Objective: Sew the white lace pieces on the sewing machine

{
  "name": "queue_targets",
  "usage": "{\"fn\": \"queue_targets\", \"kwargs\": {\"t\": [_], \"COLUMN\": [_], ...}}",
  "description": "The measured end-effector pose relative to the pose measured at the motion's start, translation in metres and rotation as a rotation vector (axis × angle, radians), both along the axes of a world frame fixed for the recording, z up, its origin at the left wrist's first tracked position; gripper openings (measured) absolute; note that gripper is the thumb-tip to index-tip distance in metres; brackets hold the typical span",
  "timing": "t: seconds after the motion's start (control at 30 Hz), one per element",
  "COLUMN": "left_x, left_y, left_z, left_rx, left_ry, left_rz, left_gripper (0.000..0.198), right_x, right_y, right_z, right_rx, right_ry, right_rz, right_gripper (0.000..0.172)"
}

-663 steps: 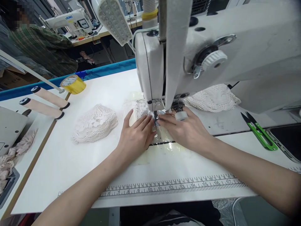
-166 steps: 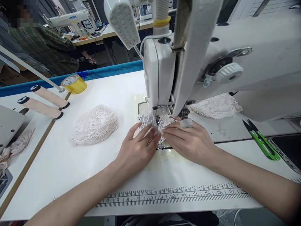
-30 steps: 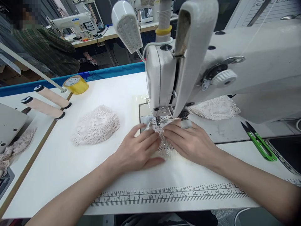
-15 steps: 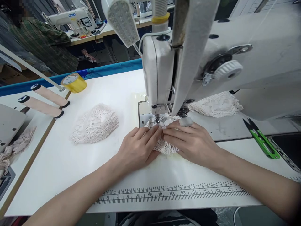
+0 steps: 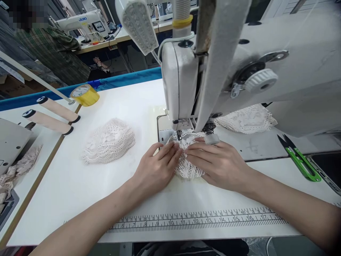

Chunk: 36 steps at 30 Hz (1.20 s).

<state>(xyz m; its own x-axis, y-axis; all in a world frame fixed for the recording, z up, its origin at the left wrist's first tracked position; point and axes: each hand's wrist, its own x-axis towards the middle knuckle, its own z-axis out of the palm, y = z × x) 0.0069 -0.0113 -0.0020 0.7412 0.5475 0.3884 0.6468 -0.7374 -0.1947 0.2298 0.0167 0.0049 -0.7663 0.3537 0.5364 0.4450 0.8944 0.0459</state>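
At centre, left hand (image 5: 160, 164) and right hand (image 5: 222, 163) rest bent fingers on the lace (image 5: 189, 170); whether pinching, I cannot tell. It seems light, soft, delicate: best held flat by edges.

On my feed, the sewing machine (image 5: 177, 81) spans the upper right of the frame. A lace piece (image 5: 189, 170) lies at centre, beneath its presser foot (image 5: 179, 136). I locate a first lace stack (image 5: 109, 142) left on the tabletop (image 5: 112, 188), a second lace stack (image 5: 246, 120) right of centre, snips (image 5: 299, 156) far right, and a tape roll (image 5: 86, 96) upper left.
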Motion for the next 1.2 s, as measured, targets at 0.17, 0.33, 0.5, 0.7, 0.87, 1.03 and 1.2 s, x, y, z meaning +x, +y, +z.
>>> {"fn": "queue_targets", "kwargs": {"t": [0.17,0.33,0.5,0.7,0.87,1.03,1.2], "left_x": [0.0005,0.0011,0.0015,0.0009,0.0013,0.0016,0.0025], "left_y": [0.0026,0.0072,0.0046,-0.0010,0.0034,0.0055,-0.0011], "left_z": [0.0010,0.0003,0.0019,0.0036,0.0027,0.0030,0.0037], "left_rx": [-0.011,-0.004,0.010,0.010,0.019,0.029,0.023], "left_ry": [-0.010,-0.015,-0.027,-0.043,-0.077,-0.087,-0.097], "left_rz": [0.013,0.034,0.040,0.014,0.018,0.044,0.007], "left_gripper": [0.033,0.034,0.032,0.029,0.027,0.026,0.028], "right_x": [-0.0005,-0.0015,-0.0025,-0.0021,-0.0041,-0.0050,-0.0041], "right_y": [0.0005,0.0051,0.0039,-0.0011,0.0006,0.0025,0.0011], "right_z": [-0.0009,-0.0012,-0.0023,-0.0048,-0.0041,-0.0050,-0.0061], "right_rx": [0.031,0.073,0.092,0.156,0.167,0.194,0.192], "right_ry": [0.005,-0.002,-0.015,-0.009,-0.023,-0.029,-0.026], "right_rz": [-0.015,-0.032,-0.066,-0.031,-0.051,-0.063,-0.048], "right_gripper": [0.032,0.033,0.031,0.018,0.020,0.020,0.019]}}
